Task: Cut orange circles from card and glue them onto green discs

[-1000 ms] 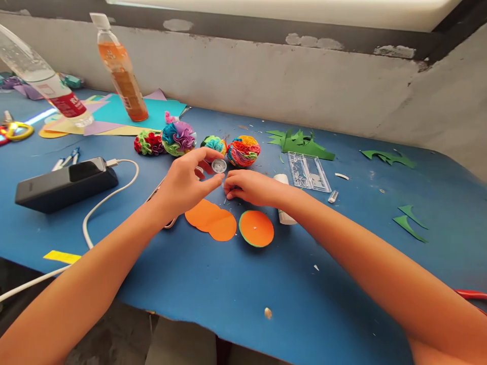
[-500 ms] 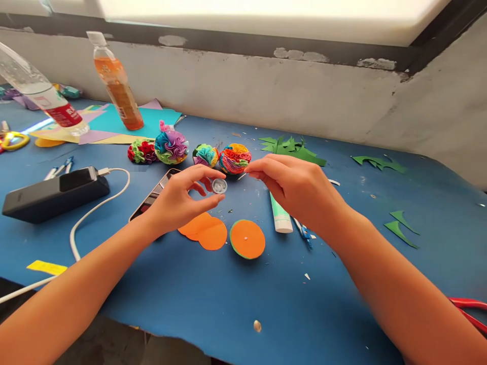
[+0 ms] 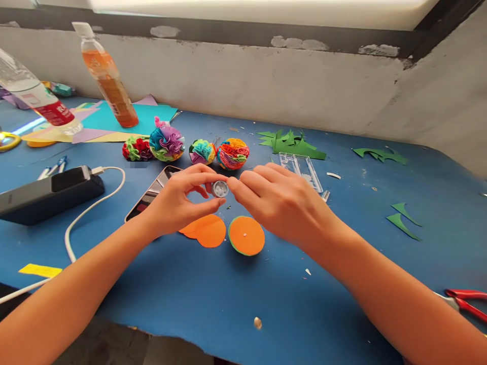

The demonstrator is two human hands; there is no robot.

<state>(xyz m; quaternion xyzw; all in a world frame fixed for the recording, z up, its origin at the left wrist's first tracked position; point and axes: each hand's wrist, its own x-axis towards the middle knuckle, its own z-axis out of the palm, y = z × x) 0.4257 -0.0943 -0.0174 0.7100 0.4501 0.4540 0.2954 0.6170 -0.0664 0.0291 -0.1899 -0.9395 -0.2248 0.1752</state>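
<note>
My left hand (image 3: 184,195) is closed on a small round translucent disc (image 3: 219,189), holding it by its upper rim above the table. The thumb is apart from the disc, below it. Beside it, my right hand (image 3: 272,197) has its fingers curled, their tips touching or almost touching the disc's right side; whatever they hold is hidden. Underneath lies an orange paper circle (image 3: 247,235) with a green edge and a small white dot at its centre. To its left are overlapping plain orange circles (image 3: 211,231). A phone (image 3: 152,192) rests partly behind my left hand.
Several ruffled paper balls (image 3: 233,153) stand in a row behind my hands. Green paper scraps (image 3: 292,144) and a clear plastic ruler (image 3: 302,170) lie to the right. Leftward are a power bank (image 3: 49,195), bottles (image 3: 110,86) and coloured sheets. Red-handled pliers (image 3: 466,299) lie at the right edge.
My right hand has moved down and left to the disc, covering the green and white tube; the thin white piece by its fingertips is now hidden. The clear ruler has come into sight. My left hand stays put.
</note>
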